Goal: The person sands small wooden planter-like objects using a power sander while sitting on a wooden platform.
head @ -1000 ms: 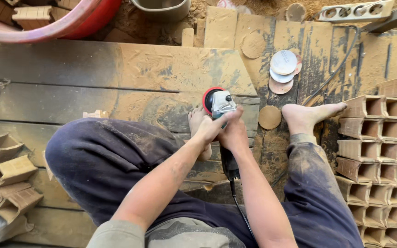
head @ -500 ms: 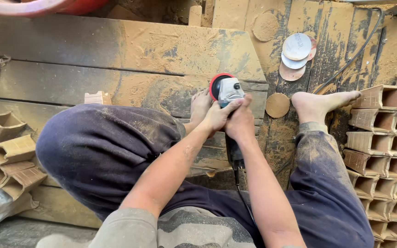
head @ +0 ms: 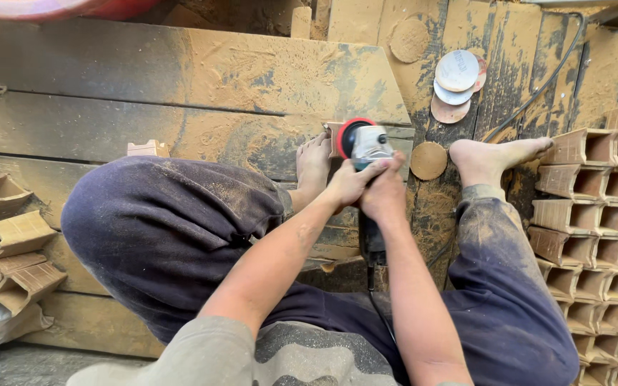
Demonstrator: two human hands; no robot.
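Both hands hide the grinder [head: 364, 146] body — its workpiece [head: 332, 136] barely shows past the left foot [head: 312, 163].

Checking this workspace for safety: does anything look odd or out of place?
Yes. Both hands grip a grinder with a bare foot right beside its red guard, and loose sanding discs lie scattered on the sawdust-covered boards.
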